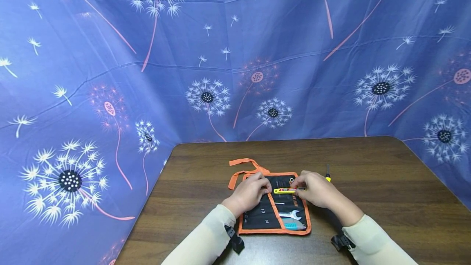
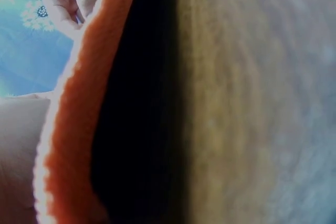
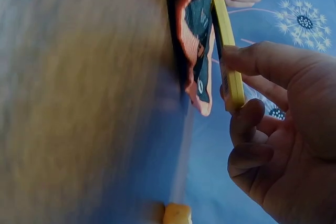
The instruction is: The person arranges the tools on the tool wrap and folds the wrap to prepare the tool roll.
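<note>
A black tool roll [image 1: 257,216] with orange trim lies unrolled on the table. At its orange pocket edge, my left hand [image 1: 250,191] pinches the fabric with thumb and fingers. My right hand [image 1: 318,189] holds a slim yellow utility knife [image 1: 281,191] just above the roll, one end pointing toward the left hand. In the right wrist view, thumb and fingers grip the yellow knife [image 3: 226,24] near its rear end. An open-end wrench [image 1: 290,214] and a teal-and-grey tool [image 1: 294,224] sit in the pockets, partly covered. A thin metal shaft [image 1: 279,203] shows above them.
Beyond my right hand lies a screwdriver [image 1: 328,171] with a yellow handle, partly hidden. Orange tie straps [image 1: 244,161] trail off the roll's far left corner. The brown wooden table [image 1: 386,183] ends at a blue dandelion-print cloth [image 1: 235,52].
</note>
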Tool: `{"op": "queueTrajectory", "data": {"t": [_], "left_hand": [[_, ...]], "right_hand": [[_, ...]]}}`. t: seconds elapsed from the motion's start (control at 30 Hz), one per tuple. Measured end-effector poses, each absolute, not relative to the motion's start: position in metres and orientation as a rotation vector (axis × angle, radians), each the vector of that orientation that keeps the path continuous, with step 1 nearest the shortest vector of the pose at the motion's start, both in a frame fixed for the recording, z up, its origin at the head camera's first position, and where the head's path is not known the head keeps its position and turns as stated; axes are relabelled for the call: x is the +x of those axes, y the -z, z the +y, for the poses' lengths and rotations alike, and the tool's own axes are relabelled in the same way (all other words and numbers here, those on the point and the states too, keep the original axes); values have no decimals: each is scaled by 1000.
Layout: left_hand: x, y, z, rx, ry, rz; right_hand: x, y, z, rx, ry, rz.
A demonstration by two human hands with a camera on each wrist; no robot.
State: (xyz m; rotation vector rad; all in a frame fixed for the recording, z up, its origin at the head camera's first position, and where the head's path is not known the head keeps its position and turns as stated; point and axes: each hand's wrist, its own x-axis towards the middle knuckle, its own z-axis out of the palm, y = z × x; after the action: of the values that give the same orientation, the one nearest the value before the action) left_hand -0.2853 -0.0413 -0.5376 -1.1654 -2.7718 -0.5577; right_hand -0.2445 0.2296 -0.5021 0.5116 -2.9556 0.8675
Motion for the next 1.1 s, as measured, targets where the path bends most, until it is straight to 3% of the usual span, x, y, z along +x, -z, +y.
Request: {"op": "queueTrajectory", "data": {"t": [1.1], "left_hand": [[-283,536,-37,-1149,520,-2797]], "right_hand": [[-245,514,215,627,-1000,-2943]]}}
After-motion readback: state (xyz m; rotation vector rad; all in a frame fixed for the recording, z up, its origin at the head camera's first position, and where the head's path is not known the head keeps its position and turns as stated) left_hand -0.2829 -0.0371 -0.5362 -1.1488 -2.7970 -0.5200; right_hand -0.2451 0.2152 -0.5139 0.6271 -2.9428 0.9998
